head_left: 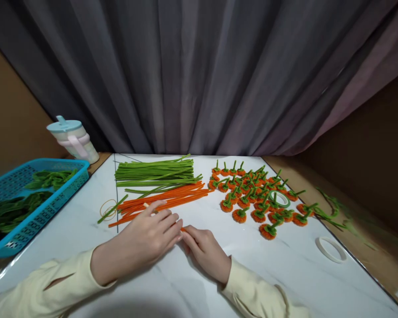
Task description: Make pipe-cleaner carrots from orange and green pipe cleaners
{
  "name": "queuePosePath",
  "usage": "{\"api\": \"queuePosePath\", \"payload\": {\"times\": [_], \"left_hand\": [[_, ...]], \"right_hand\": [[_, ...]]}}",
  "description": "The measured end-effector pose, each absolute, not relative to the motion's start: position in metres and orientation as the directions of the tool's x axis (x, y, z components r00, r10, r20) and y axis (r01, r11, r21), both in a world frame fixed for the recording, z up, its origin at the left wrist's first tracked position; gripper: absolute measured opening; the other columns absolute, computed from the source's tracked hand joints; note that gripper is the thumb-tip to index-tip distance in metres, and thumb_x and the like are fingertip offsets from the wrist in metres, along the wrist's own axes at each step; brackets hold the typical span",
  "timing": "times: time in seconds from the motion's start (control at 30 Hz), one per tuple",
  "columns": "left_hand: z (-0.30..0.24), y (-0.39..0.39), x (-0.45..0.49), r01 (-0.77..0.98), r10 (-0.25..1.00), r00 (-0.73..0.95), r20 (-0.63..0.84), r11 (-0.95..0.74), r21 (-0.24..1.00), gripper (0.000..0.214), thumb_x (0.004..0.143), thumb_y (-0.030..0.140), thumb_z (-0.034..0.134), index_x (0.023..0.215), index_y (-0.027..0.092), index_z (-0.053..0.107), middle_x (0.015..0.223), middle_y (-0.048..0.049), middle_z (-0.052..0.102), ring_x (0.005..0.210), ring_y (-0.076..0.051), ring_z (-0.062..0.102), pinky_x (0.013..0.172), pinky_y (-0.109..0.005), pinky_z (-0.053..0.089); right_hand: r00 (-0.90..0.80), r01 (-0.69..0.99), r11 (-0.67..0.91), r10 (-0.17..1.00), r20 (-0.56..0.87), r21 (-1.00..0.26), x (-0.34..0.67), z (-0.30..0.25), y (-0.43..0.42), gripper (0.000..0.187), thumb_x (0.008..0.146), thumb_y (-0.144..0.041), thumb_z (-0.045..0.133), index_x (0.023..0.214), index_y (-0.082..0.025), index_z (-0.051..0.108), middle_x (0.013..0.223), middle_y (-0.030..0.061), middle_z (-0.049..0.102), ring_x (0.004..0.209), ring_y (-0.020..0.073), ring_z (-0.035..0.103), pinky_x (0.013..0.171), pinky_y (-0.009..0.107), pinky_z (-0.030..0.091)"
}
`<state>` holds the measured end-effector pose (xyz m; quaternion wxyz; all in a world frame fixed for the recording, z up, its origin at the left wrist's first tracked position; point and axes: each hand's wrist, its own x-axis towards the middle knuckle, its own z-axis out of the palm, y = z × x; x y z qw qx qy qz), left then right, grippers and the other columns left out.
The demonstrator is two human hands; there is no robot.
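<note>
My left hand (152, 232) is closed, its fingers curled over a thin pale stick (146, 205) whose tip pokes out by the index finger. The rest of that stick is hidden. Close beside it, my right hand (205, 251) pinches an orange pipe cleaner (183, 229), of which only a short bit shows between the two hands. Behind my left hand lies a loose bundle of orange pipe cleaners (172, 195). Beyond these is a neat pile of green pipe cleaners (152, 171).
Many small orange pipe-cleaner pumpkins (239, 215) with green stems cover the right side. A green tape roll (288, 204) rests among them; a white ring (331, 250) lies nearer. At left are a blue basket (53, 210) with green pieces and a lidded cup (74, 139).
</note>
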<state>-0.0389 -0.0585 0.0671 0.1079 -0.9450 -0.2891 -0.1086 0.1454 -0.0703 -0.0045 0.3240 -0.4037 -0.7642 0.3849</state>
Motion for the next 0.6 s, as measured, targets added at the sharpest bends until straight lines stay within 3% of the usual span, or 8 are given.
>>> {"api": "queuePosePath", "payload": {"times": [0.17, 0.33, 0.47, 0.6], "left_hand": [[0.063, -0.064, -0.038, 0.585, 0.567, 0.809, 0.156, -0.804, -0.107, 0.031, 0.094, 0.036, 0.035, 0.096, 0.015, 0.058, 0.08, -0.0075, 0.062, 0.076, -0.021, 0.055, 0.074, -0.035, 0.037], [0.06, -0.066, -0.032, 0.558, 0.557, 0.829, 0.047, -0.829, -0.019, 0.038, 0.094, 0.04, 0.03, 0.082, 0.014, 0.056, 0.073, -0.0055, 0.058, 0.065, -0.019, 0.054, 0.06, -0.031, 0.035], [0.052, -0.067, -0.029, 0.575, 0.574, 0.815, 0.072, -0.818, 0.006, 0.045, 0.094, 0.044, 0.026, 0.074, 0.014, 0.053, 0.067, -0.0057, 0.056, 0.057, -0.017, 0.051, 0.053, -0.029, 0.033], [0.048, -0.065, -0.032, 0.567, 0.566, 0.824, 0.02, -0.824, -0.013, 0.041, 0.095, 0.039, 0.026, 0.074, 0.015, 0.052, 0.065, -0.0046, 0.056, 0.054, -0.017, 0.051, 0.049, -0.029, 0.03]], "right_hand": [[-0.576, 0.476, 0.617, 0.757, 0.308, -0.626, 0.147, -0.005, -0.077, 0.038, 0.099, -0.035, 0.019, 0.082, -0.017, 0.048, 0.066, 0.0026, 0.056, 0.054, 0.0137, 0.052, 0.05, 0.023, 0.033], [-0.66, 0.484, 0.75, 0.651, 0.375, -0.452, 0.148, -0.007, -0.079, 0.029, 0.097, -0.024, 0.021, 0.086, -0.016, 0.046, 0.065, 0.0041, 0.056, 0.051, 0.0148, 0.051, 0.047, 0.024, 0.032], [-0.681, 0.495, 0.764, 0.637, 0.362, -0.413, 0.147, -0.011, -0.079, 0.026, 0.093, -0.02, 0.023, 0.083, -0.016, 0.046, 0.064, 0.0046, 0.057, 0.052, 0.0159, 0.052, 0.047, 0.025, 0.032], [-0.654, 0.512, 0.722, 0.679, 0.334, -0.465, 0.146, -0.01, -0.079, 0.028, 0.095, -0.026, 0.025, 0.083, -0.016, 0.048, 0.065, 0.0037, 0.059, 0.053, 0.0156, 0.054, 0.048, 0.025, 0.032]]}}
